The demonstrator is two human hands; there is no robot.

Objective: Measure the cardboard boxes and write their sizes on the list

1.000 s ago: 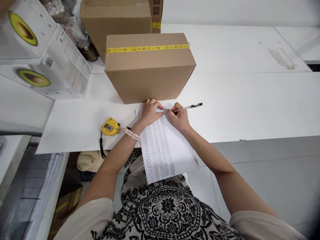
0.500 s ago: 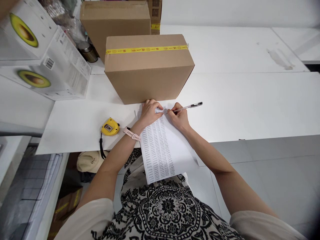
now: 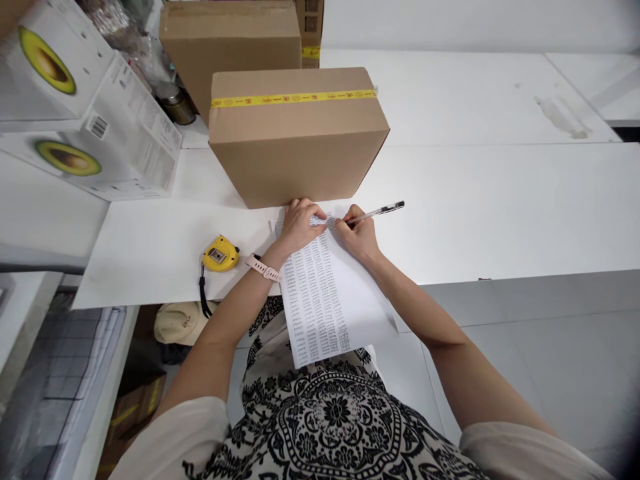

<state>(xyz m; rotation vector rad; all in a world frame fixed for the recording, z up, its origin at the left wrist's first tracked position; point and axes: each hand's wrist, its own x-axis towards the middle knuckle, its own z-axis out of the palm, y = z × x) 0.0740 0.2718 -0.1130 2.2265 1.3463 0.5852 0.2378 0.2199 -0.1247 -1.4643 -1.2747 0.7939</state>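
A printed sheet [image 3: 325, 293] with columns of small text lies over the near edge of the white table [image 3: 500, 213]. My left hand [image 3: 299, 223] rests curled on the sheet's top, pressing it down, a pale watch at its wrist. My right hand [image 3: 359, 235] grips a clear pen [image 3: 376, 212] with its tip on the sheet's upper right. A brown cardboard box [image 3: 297, 133] sealed with yellow tape stands just behind both hands.
A yellow tape measure [image 3: 220, 253] lies left of my left wrist. White product boxes with an avocado picture [image 3: 90, 113] are stacked at the far left. More cardboard boxes [image 3: 230, 40] and a small metal jar [image 3: 175, 100] stand behind.
The pen's far end has tipped very slightly upward. Both hands and the sheet stay where they were.
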